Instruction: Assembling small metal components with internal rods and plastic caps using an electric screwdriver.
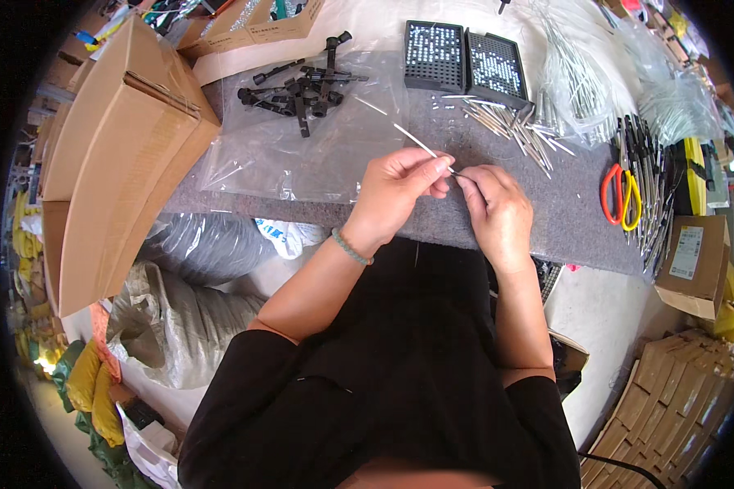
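Observation:
In front of me, over the near part of the grey mat (579, 220), my hands meet at a thin pale metal rod (413, 139). My left hand (393, 194) pinches the rod between thumb and fingers, and it points up and to the left. At its lower end the fingers of my right hand (501, 213) are closed on a small dark piece, mostly hidden by the fingertips. Beyond the hands, several loose metal rods (518, 130) lie fanned out below two black trays (435, 57) of small shiny parts.
Black jointed parts (302, 91) are heaped on a clear plastic bag (245, 159). A tall cardboard box (122, 163) stands at the left. On the right lie scissors (621, 197) with red and yellow handles, dark rods (648, 191), bagged thin rods (575, 81) and a small carton (693, 265).

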